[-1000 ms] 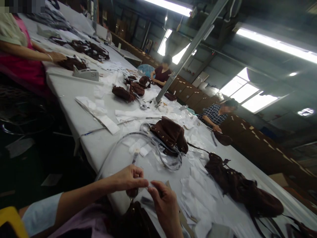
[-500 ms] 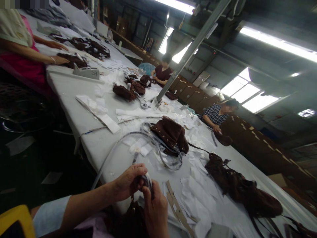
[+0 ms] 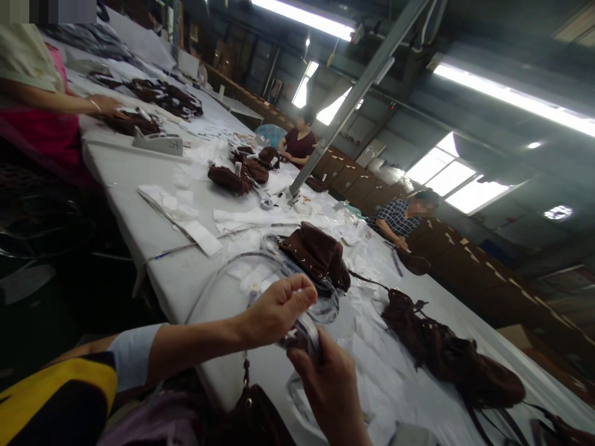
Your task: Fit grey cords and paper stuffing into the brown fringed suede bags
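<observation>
My right hand [image 3: 332, 384] is wrapped around a greyish band [image 3: 307, 333] that looks like a strap covered in clear plastic. Just above it, my left hand [image 3: 281, 310] is closed with its thumb against the fingers, at the band's upper end. What sits inside those left fingers is hidden. Below my hands a dark brown bag [image 3: 255, 415] rests at the table edge by my lap, a metal clasp at its top. Beyond my hands stands a brown drawstring bag [image 3: 313, 251] with metal eyelets, amid long plastic-covered strips [image 3: 328, 310].
More brown bags [image 3: 450, 353] lie along the right of the white table [image 3: 162, 272]. White paper sheets [image 3: 183, 214] and a grey tape dispenser [image 3: 158, 144] are to the left. A slanting metal post [image 3: 357, 99] rises mid-table. Co-workers sit across and at far left.
Both hands have moved right, with the left raised away from the lap. The plastic-covered band moved with them, and more of the bag's clasp shows. The co-worker at far left shifted their hands.
</observation>
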### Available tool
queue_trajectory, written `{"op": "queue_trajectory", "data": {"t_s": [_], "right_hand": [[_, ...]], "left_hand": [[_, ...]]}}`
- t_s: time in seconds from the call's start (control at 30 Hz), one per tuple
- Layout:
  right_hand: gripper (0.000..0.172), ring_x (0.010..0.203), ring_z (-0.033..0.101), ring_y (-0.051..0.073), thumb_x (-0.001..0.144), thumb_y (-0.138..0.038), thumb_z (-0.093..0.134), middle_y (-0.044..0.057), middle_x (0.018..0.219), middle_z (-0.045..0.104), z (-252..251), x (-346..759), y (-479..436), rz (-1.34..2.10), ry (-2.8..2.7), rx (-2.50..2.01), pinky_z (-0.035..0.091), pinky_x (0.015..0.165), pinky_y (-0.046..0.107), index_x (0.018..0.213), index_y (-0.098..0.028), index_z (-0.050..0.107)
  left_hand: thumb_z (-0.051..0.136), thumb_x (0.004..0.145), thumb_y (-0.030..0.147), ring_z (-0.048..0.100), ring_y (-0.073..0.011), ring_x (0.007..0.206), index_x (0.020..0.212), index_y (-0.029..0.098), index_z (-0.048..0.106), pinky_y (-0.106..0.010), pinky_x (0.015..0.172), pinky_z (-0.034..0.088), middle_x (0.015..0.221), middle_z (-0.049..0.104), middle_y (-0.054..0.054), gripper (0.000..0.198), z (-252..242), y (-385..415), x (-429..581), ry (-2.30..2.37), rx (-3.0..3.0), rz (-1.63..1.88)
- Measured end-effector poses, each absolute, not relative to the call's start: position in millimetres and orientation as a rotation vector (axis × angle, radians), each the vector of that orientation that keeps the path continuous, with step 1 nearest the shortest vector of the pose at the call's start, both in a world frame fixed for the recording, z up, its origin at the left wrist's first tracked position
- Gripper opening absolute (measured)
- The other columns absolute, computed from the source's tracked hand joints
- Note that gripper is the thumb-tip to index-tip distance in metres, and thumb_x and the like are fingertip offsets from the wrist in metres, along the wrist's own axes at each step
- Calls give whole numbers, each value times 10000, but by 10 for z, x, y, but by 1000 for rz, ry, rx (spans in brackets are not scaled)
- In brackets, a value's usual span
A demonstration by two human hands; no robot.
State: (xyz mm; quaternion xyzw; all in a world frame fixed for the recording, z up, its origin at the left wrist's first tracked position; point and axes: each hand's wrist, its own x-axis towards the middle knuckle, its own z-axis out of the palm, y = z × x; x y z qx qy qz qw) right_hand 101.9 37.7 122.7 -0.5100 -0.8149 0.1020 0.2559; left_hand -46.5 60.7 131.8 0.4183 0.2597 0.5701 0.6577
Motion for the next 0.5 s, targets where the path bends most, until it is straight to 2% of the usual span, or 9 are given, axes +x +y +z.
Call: {"op": "queue_trajectory", "data": {"t_s": [0.13, 0.23, 0.33, 0.4, 0.5], "right_hand": [[381, 482, 518, 153, 868, -533, 406, 2, 564, 584, 1160, 966, 303, 341, -1961, -1493, 365, 456, 240, 836, -186, 561], [334, 446, 504, 153, 882, -488, 405, -2, 529, 564, 1113, 1032, 296, 328, -2063, -1504, 325, 434, 242, 793, -203, 554], [308, 446, 519, 162, 867, -467, 429, 17, 539, 581, 1239, 1143, 322, 217, -2246, -1406, 298, 435, 248, 798, -204, 576], [299, 446, 514, 154, 852, -470, 457, 16, 541, 584, 1396, 1169, 332, 179, -2266, -1359, 313, 445, 247, 799, -203, 579], [306, 427, 474, 130, 828, -504, 507, -13, 524, 560, 1586, 1102, 334, 160, -2122, -1427, 345, 443, 233, 827, -203, 565]], "left_hand": [[610, 752, 555, 243, -33, 367, 738, 205, 440, -161, 356, 166, 524, 363, 100, 390, 1337, 696, -325, 565, 495, 1416], [554, 789, 567, 304, -47, 399, 744, 184, 517, -173, 378, 201, 535, 407, 72, 387, 1290, 728, -372, 621, 806, 1354], [692, 727, 443, 397, -68, 490, 760, 163, 609, -184, 445, 243, 563, 483, 37, 294, 1389, 712, -470, 649, 1404, 1190], [726, 708, 377, 378, -66, 493, 739, 165, 595, -189, 454, 228, 545, 466, 45, 250, 1536, 696, -473, 634, 1533, 1165], [614, 797, 444, 299, -51, 455, 686, 175, 489, -186, 434, 204, 529, 376, 70, 317, 1737, 715, -341, 544, 1270, 1340]]}}
